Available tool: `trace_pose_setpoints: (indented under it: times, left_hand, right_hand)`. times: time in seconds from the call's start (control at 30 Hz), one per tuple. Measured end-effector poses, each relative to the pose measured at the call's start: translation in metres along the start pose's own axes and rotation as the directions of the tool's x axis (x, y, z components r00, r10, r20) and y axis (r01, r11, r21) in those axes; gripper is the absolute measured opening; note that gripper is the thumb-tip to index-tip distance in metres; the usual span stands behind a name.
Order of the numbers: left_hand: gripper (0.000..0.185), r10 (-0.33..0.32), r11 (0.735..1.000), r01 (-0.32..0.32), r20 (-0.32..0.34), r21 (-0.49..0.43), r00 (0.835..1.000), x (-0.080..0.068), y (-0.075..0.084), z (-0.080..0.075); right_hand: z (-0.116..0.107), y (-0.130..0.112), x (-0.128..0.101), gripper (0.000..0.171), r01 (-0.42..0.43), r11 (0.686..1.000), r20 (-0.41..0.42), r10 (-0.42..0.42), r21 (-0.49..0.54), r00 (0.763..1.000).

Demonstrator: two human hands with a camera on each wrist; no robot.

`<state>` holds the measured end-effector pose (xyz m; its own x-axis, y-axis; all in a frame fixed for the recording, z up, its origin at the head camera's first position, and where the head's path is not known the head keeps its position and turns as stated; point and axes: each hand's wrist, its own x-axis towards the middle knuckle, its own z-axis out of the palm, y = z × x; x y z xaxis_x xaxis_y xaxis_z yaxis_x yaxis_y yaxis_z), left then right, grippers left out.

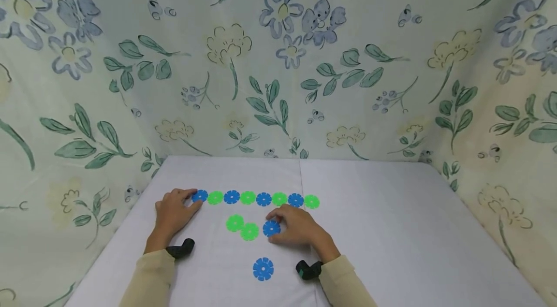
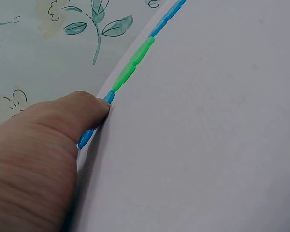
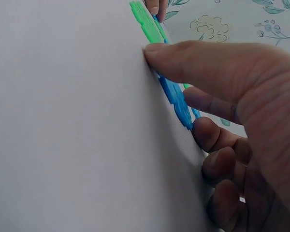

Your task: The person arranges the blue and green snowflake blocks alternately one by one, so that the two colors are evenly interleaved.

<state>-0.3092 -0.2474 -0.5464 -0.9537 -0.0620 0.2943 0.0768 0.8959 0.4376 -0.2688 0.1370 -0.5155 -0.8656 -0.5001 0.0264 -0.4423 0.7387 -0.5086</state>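
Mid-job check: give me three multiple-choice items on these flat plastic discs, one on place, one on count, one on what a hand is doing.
1. Where does the left hand rest?
A. at the row's left end
B. on the lone near blue disc
C. off the table

2. How many flat notched plastic discs form the far row?
A. five
B. eight
C. eleven

3. What is the right hand doing?
A. lying flat, touching nothing
B. touching a loose blue disc with its fingertips
C. lifting a green disc high

Answers:
1 A, its fingers touch the leftmost blue disc.
2 B, blue and green alternate, eight in all.
3 B, its fingertips touch the disc on the white table.
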Motion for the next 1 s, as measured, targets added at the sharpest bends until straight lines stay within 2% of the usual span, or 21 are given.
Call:
trace_pose_setpoints:
  times: [0.27, 1.0]
  left_hand:
    - [0.051, -0.003, 1.000, 0.003, 0.014, 0.002, 1.000, 0.0028, -0.0006, -0.0005]
    - [0.052, -0.016, 1.000, 0.016, 0.023, 0.007, 1.000, 0.0005, 0.0043, -0.0027]
  right_hand:
    - [0.0005, -0.0010, 0.0009, 0.046, -0.003, 1.000, -0.006, 0.003, -0.018, 1.000]
    - [-0.0030, 0.0007, 0.0007, 0.044, -0.006, 1.000, 0.002, 0.006, 0.023, 1.000]
